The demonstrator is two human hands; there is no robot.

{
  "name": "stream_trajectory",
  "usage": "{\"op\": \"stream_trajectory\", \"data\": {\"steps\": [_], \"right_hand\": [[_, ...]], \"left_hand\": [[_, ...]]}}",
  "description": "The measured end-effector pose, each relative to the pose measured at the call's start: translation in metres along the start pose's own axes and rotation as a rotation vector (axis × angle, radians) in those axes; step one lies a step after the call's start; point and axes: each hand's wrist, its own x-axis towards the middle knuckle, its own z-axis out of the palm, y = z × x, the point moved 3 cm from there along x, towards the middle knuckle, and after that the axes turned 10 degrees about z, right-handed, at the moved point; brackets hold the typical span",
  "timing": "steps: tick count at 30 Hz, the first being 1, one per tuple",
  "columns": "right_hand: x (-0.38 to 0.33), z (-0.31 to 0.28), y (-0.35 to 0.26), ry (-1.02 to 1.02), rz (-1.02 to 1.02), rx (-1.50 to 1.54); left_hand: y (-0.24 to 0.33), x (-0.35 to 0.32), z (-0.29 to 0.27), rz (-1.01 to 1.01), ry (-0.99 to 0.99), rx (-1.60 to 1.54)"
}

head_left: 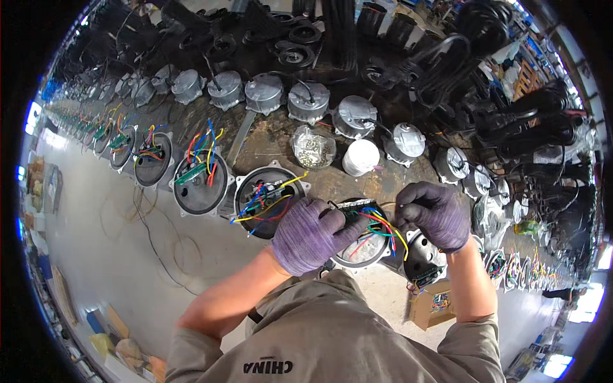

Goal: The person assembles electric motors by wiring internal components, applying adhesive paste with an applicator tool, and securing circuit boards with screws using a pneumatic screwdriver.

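The left hand [311,235], in a purple glove, is laid over the round motor housing [365,246] with its fingers curled around the small green circuit board [355,210], so the board is kept steady at the top of the housing. The right hand [436,214], also gloved, is closed in a pinch at 3 o'clock from the board; what is pinched is probably the ends of the coloured wires [382,226], but this is hidden by the fingers. The wires are spread from the board toward 4 o'clock.

At 9 o'clock from the left hand, a row of similar housings [199,185] with boards and wires is lined along the bench edge. At 12 o'clock, a clear bag of small metal parts [313,148] and a white tub [361,157] are placed within easy reach.
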Motion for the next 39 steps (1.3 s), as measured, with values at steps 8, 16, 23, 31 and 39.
{"op": "stream_trajectory", "data": {"steps": [8, 16, 23, 31, 39], "right_hand": [[-0.019, 0.004, 0.013, 0.043, -0.007, -0.011], [-0.03, 0.003, 0.012, 0.098, -0.062, -0.029], [-0.032, 0.008, 0.009, 0.126, -0.363, -0.163], [-0.035, 0.009, 0.002, 0.191, -0.356, -0.284], [-0.036, 0.009, 0.007, 0.168, -0.307, -0.205]], "left_hand": [[0.017, 0.026, -0.015, 0.077, -0.119, 0.029], [0.027, 0.037, -0.02, 0.116, -0.118, 0.063], [0.033, 0.052, -0.034, 0.138, -0.105, 0.05], [0.038, 0.064, -0.043, 0.174, -0.104, 0.034], [0.041, 0.069, -0.044, 0.224, -0.16, 0.039]]}}
